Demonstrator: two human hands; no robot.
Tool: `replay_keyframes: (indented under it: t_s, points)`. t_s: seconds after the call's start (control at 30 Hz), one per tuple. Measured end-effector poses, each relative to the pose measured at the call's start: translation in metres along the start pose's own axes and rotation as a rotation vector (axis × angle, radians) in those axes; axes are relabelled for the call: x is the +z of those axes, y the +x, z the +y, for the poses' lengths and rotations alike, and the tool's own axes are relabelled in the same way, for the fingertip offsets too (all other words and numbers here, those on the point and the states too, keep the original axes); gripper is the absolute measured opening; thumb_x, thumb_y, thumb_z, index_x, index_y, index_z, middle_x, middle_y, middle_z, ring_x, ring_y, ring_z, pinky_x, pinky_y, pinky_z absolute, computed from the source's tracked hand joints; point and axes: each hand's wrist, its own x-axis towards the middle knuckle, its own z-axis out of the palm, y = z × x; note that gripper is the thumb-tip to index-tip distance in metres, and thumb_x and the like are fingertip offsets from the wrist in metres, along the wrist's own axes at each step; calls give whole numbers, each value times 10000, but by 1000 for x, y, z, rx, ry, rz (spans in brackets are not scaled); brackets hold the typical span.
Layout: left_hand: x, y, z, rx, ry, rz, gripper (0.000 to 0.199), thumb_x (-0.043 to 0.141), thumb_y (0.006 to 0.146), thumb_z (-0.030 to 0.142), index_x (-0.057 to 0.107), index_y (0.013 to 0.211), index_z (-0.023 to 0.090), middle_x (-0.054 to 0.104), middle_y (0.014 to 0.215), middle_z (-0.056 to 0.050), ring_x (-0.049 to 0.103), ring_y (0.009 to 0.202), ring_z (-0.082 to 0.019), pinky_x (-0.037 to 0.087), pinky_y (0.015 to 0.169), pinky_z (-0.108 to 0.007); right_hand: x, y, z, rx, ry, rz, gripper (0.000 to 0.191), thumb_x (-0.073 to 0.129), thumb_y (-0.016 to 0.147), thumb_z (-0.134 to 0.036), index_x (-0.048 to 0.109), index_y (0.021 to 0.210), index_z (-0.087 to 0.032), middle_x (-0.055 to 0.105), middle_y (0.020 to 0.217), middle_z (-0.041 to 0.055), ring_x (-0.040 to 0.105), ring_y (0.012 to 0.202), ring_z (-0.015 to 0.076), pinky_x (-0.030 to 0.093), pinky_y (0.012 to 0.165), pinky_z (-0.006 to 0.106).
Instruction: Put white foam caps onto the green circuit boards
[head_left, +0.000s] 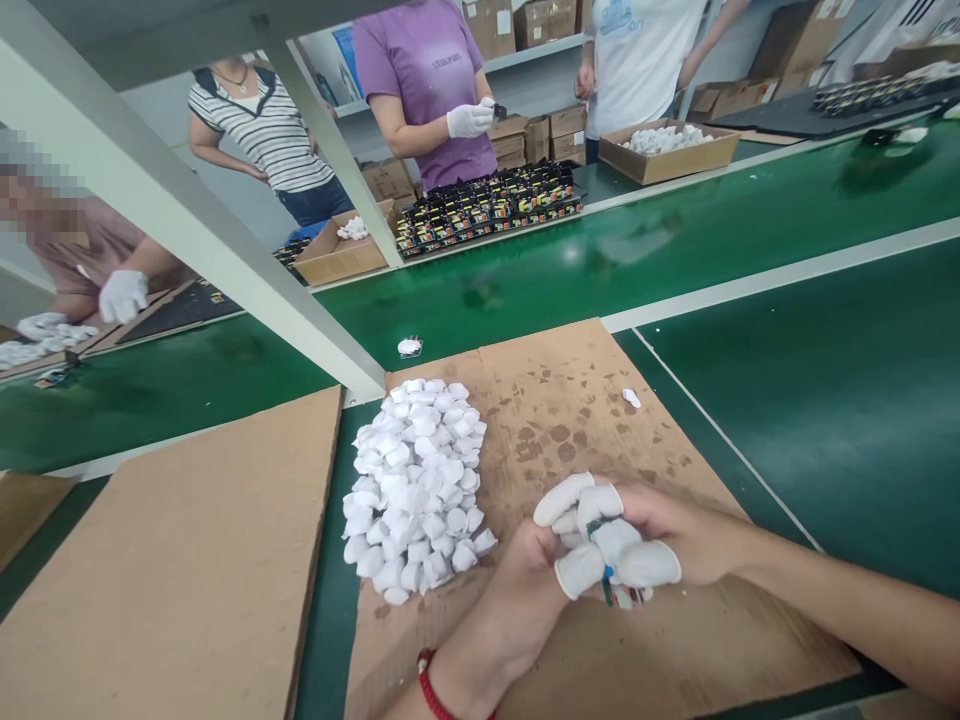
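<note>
My left hand [544, 550], with a red bracelet on its wrist, and my right hand [656, 535] meet above a stained cardboard sheet [600, 660]. White finger cots cover the fingertips of both. Pinched between them is a small circuit board [616, 594], mostly hidden by the fingers; bits of green, blue and red show. Left of my hands lies a big pile of small white pieces [420, 480], soft-looking and cup-like. A single white piece [631, 398] rests on the cardboard beyond my right hand.
A green conveyor belt [510, 290] runs across, carrying a small board with a white lump [409, 347]. A slanting metal post [225, 230] stands left of the pile. Another cardboard sheet [187, 540] lies left. Co-workers stand opposite, near stacked black-and-yellow parts [487, 210] and an open box [667, 155].
</note>
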Motion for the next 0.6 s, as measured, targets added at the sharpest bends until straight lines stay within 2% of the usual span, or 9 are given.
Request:
replay_keyframes:
  t_s: [0.13,0.27,0.4,0.47,0.53,0.6]
  points:
    - [0,0,0,-4,1,10,301,673,727,355,673,923,126,677,779,-72,639,740,-189,499,703,-305,1,1,-1,-35,-111,39,146,545,817,-213,619,909,-128,506,1036,72,523,500,9,448,447,140]
    - [-2,0,-2,-18,-81,-23,255,621,772,349,680,867,120,669,771,-83,641,737,-194,513,701,-329,1,0,-1,-93,-193,65,271,481,858,-347,614,909,-116,490,1077,106,523,544,46,479,459,186]
    - [0,-1,-1,-2,-93,1,264,628,764,361,667,892,133,666,780,-72,639,757,-196,518,710,-329,4,0,-1,-81,-157,62,217,585,788,-246,577,984,-153,550,883,42,540,559,71,461,461,175]
    - [1,-1,1,-5,-57,-1,282,651,741,364,667,885,122,663,770,-73,640,757,-202,518,710,-327,5,0,-1,-129,-207,82,181,628,745,-192,604,921,-153,555,899,43,576,649,100,485,522,193]
    - [0,0,2,-8,-45,-19,278,667,728,352,665,876,117,660,753,-71,642,748,-203,521,700,-323,5,0,0,-155,-234,88,160,640,749,-218,622,891,-147,558,963,68,600,793,155,512,609,233]
    - [-4,1,0,-6,-78,-71,261,645,749,343,662,866,110,656,731,-73,645,720,-199,524,661,-310,2,-3,1,-113,-148,56,345,570,821,-389,578,1081,-161,566,1025,103,596,913,210,527,688,303]
